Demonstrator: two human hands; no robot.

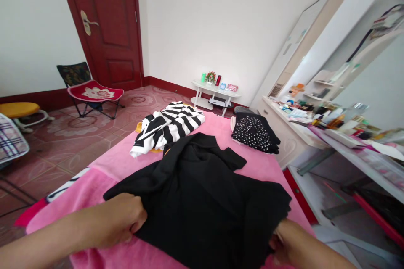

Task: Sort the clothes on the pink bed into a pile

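Note:
A black short-sleeved shirt point(202, 189) lies spread over the pink table cover point(217, 125), its near part lifted toward me. My left hand point(121, 220) is closed on the shirt's left edge. At the lower right, my right hand point(280, 243) grips the other edge, its fingers partly hidden behind the cloth. Beyond the shirt on the left, a black-and-white striped garment point(172, 125) lies in a loose heap with something yellow under it. A stack of folded clothes with a black dotted garment point(254, 132) on top sits at the far right.
On the right, a dressing table point(296, 128) crowded with bottles and small items stands close to the pink cover. A low white side table point(214, 88) is by the far wall. A folding chair point(94, 90) and a yellow stool point(19, 110) stand at the left, near a red door point(107, 21).

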